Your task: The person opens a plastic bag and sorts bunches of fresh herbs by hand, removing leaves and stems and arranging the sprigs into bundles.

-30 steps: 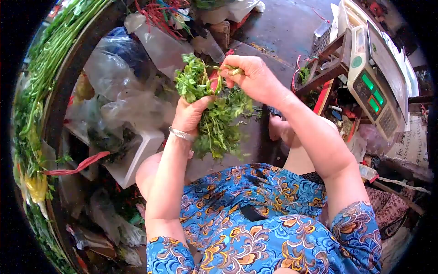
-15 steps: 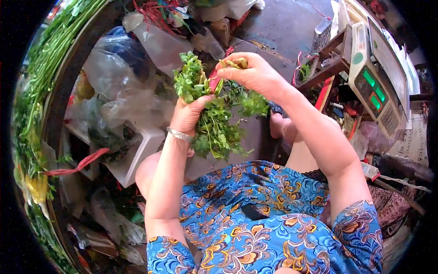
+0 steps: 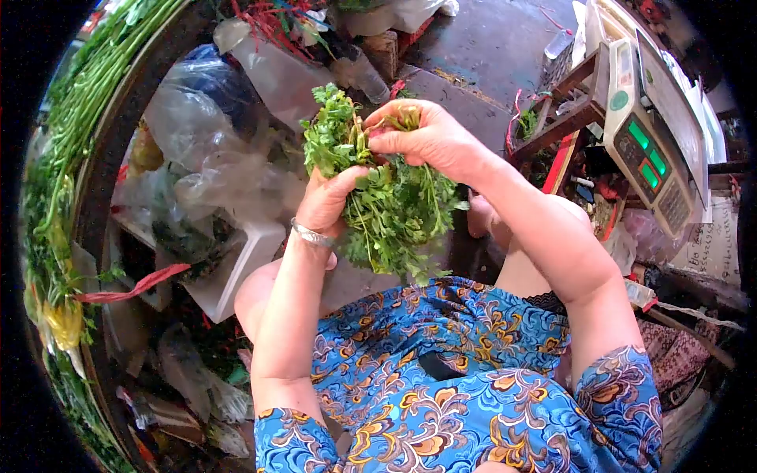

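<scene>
In front of my lap, my left hand (image 3: 323, 203) is closed around a bunch of leafy green herbs (image 3: 390, 217) that looks like coriander. Leaves stick up above its thumb and hang down beside it. My right hand (image 3: 434, 142) pinches a cluster of greenish stems (image 3: 404, 120), with leaves hanging below against the bunch. A bit of red material (image 3: 375, 132) shows between the stems and my right fingers; most of it is hidden.
Clear plastic bags (image 3: 229, 173) and a white foam box edge (image 3: 240, 268) lie at left. Long green stalks (image 3: 102, 102) fill a curved ledge, where a red strip (image 3: 138, 285) hangs. A digital scale (image 3: 650, 150) stands at right. Dark floor (image 3: 481, 59) lies ahead.
My right hand has moved slightly down and closer to my left hand. Leaves that hung apart at the right now lie against the bunch, and less of the red material shows.
</scene>
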Tool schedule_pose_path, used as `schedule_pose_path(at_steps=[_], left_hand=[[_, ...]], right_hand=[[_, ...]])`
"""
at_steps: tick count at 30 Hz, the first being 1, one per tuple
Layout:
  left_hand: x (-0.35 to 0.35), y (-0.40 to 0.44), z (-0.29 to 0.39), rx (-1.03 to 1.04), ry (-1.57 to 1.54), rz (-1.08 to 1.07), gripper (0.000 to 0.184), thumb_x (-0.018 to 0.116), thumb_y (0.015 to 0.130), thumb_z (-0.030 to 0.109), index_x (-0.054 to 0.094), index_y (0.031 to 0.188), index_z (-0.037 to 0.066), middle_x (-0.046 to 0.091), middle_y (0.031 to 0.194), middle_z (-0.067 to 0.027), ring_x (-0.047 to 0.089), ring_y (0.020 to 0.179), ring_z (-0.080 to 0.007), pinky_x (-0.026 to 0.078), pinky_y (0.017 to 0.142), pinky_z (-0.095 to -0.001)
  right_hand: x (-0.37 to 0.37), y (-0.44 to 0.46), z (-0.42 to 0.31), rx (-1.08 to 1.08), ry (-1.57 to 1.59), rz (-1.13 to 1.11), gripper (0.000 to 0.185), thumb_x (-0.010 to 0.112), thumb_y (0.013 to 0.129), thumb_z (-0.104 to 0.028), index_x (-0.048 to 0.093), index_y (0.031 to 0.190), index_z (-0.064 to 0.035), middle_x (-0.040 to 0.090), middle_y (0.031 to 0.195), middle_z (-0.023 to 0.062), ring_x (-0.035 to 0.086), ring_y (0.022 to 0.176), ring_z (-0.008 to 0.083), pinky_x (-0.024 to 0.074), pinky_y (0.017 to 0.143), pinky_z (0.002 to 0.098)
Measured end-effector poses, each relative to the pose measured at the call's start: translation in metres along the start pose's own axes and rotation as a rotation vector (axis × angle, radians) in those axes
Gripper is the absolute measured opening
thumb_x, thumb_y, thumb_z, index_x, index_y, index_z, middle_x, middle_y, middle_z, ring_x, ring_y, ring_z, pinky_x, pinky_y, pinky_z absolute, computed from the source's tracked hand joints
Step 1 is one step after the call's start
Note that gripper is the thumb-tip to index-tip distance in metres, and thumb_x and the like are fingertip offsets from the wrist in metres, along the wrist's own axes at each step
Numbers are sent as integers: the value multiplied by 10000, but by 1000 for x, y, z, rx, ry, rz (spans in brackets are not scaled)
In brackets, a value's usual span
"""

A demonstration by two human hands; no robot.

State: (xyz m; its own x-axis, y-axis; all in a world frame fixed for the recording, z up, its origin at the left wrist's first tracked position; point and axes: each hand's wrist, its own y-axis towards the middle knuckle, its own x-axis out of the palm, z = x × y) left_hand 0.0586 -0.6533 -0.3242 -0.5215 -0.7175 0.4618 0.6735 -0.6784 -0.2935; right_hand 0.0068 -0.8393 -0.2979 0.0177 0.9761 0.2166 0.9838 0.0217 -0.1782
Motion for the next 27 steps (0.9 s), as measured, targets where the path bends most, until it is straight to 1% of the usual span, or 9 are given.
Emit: schedule_pose_path(at_steps=[6, 7, 9, 11, 14, 17, 23, 24, 27], left_hand=[[7, -5, 9, 23, -33, -45, 421, 580, 779, 79, 545, 1192, 6, 646, 1051, -118, 632, 901, -178, 533, 789, -321], [4, -1, 10, 51, -25, -71, 438, 577, 775, 76, 539, 1203, -6, 641, 1076, -121, 651, 901, -214, 543, 817, -350], [0, -2, 12, 71, -40, -53, 437, 582, 769, 83, 537, 1189, -29, 639, 1078, -128, 650, 914, -225, 542, 827, -355], [-11, 2, 6, 82, -57, 9, 374, 597, 750, 78, 576, 1113, -10, 586, 1206, -169, 625, 995, -241, 521, 871, -381], [-8, 6, 7, 117, -132, -44, 264, 551, 723, 16, 596, 983, 12, 556, 1248, -190, 607, 1009, -244, 515, 861, -376], [-8, 7, 5, 226, -92, -109, 227, 537, 706, 0, 585, 927, 23, 501, 1309, -225, 578, 1072, -287, 499, 892, -391], [-11, 4, 10, 263, -136, -206, 239, 518, 705, 4, 553, 940, 23, 558, 1193, -275, 530, 1133, -347, 415, 996, -456], [-14, 4, 12, 263, -89, -246, 239, 568, 713, 65, 560, 951, 51, 566, 1187, -263, 379, 1282, -422, 188, 1115, -520], [-11, 5, 14, 375, 38, -278, 245, 580, 703, 75, 563, 946, 56, 570, 1183, -263, 373, 1282, -432, 184, 1117, -521]], right_hand=[[1, 4, 0, -67, -60, 92, 126, 643, 867, -178, 648, 913, -60, 616, 729, -30, 535, 613, 55, 416, 540, 202], [-2, 5, 2, -67, -62, 92, 126, 643, 867, -178, 648, 913, -60, 616, 729, -30, 535, 613, 55, 416, 540, 202], [-8, 8, 7, -83, -30, 145, 101, 636, 890, -172, 642, 920, -76, 574, 718, -55, 411, 566, 4, 307, 473, 162], [-10, 9, 9, -98, -13, 147, 110, 624, 901, -178, 636, 927, -72, 604, 747, -36, 430, 565, 12, 311, 467, 164], [-14, 13, 12, -73, 27, 224, 100, 602, 892, -145, 611, 939, -56, 604, 732, 3, 498, 567, 60, 354, 461, 200], [-17, 14, 9, -60, 23, 332, 106, 606, 906, -158, 625, 955, -65, 623, 799, -11, 484, 584, 23, 344, 464, 162], [-35, 19, 9, -105, 65, 405, 108, 597, 908, -146, 615, 936, -43, 609, 783, 10, 496, 574, 36, 366, 436, 175], [-36, 20, 10, -86, 101, 407, 104, 598, 907, -142, 611, 926, -41, 605, 776, 16, 495, 571, 41, 364, 429, 179], [-40, 21, 12, -58, 161, 408, 91, 596, 902, -127, 599, 902, -37, 599, 763, 36, 493, 564, 57, 360, 412, 189]])
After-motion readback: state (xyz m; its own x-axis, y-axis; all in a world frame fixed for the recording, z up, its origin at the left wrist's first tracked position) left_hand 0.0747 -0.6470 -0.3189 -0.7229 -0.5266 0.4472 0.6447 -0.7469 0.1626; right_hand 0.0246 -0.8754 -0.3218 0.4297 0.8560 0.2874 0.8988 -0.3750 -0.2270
